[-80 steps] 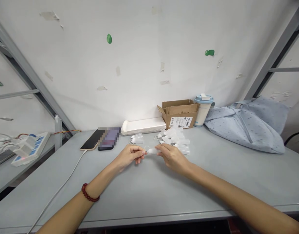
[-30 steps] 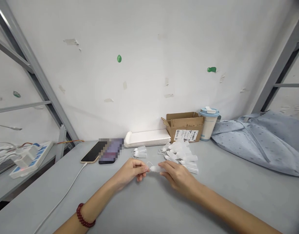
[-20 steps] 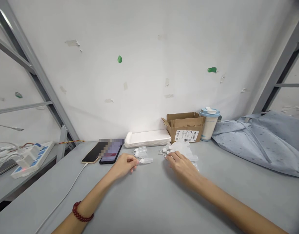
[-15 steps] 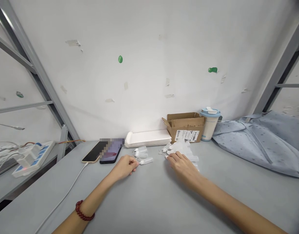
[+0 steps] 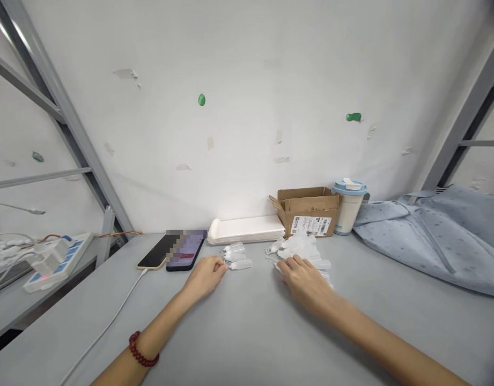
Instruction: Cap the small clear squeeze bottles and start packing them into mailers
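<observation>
My left hand (image 5: 206,274) rests low on the table with thumb and forefinger pinched at the nozzle end of a small clear dropper bottle (image 5: 241,264). Just behind that bottle lie a few similar bottles (image 5: 235,249), side by side with their nozzles to the left. On the right, my right hand (image 5: 302,274) curls over the near left side of a heap of translucent dropper bottles (image 5: 299,246). Its fingertips are closed at the nozzle end of one, which they partly hide. Thin loops stick out at the nozzles.
Behind the bottles lies a stack of white sheets or sleeves (image 5: 247,229), beside an open cardboard box (image 5: 311,209) and a lidded cup (image 5: 348,212). Two phones (image 5: 186,249) lie to the left, one with a charging cable (image 5: 110,319). Patterned blue fabric (image 5: 424,241) covers the right back.
The dropper bottle at my left hand now lies straighter and closer to the small group behind it. My right hand stays at the heap, its fingers slightly shifted. The view has moved a little.
</observation>
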{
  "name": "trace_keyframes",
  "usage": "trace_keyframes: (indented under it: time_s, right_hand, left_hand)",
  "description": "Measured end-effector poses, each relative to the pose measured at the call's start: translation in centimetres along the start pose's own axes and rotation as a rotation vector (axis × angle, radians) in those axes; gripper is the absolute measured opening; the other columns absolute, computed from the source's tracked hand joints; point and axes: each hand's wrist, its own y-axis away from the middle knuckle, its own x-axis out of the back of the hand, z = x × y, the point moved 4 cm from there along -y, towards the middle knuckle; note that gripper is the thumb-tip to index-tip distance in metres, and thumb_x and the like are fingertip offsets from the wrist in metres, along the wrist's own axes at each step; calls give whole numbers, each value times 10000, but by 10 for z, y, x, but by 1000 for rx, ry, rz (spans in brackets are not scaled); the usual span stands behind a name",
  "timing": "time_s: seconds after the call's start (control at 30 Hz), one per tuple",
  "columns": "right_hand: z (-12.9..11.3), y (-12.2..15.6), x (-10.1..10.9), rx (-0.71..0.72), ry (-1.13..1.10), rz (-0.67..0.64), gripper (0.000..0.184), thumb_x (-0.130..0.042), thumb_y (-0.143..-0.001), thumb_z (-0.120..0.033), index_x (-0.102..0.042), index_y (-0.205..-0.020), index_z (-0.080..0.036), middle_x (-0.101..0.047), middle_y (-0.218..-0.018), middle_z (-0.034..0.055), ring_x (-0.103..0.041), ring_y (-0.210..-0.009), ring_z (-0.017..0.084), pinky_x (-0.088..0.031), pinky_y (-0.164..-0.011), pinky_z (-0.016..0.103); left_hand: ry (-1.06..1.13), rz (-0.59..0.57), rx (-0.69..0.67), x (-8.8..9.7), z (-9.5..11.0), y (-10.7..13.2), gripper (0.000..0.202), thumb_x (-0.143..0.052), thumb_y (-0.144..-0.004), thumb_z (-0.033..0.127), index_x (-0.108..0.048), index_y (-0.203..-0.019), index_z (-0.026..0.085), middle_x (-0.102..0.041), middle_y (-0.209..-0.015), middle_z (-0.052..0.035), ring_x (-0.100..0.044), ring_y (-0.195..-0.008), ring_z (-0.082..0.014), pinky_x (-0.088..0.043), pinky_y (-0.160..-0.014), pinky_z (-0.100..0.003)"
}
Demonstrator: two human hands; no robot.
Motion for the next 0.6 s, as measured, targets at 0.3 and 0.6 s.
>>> trace_keyframes:
  time_s: [0.3,0.6]
  right_hand:
    - [-3,-2,14,-26,-47,0,151,-493,-790,-35,-548,-819,-173,-610,-743,60,-559,-704,195,-361,-552,270]
    - [-11,2,35,-27,-247,295,166,-395,-899,-184,-534,-987,-157,-623,-774,67,-584,-671,178,-427,-563,271]
  left_hand:
    - [-59,145,10,5,4,4,215,-471,-761,318,-578,-637,179,-547,-529,-10,-485,-538,-166,-256,-517,-236]
    - [529,-292,54,-30,26,18,341,-507,-758,442,-568,-891,134,-562,-587,9,-488,-425,-103,-364,-436,-225]
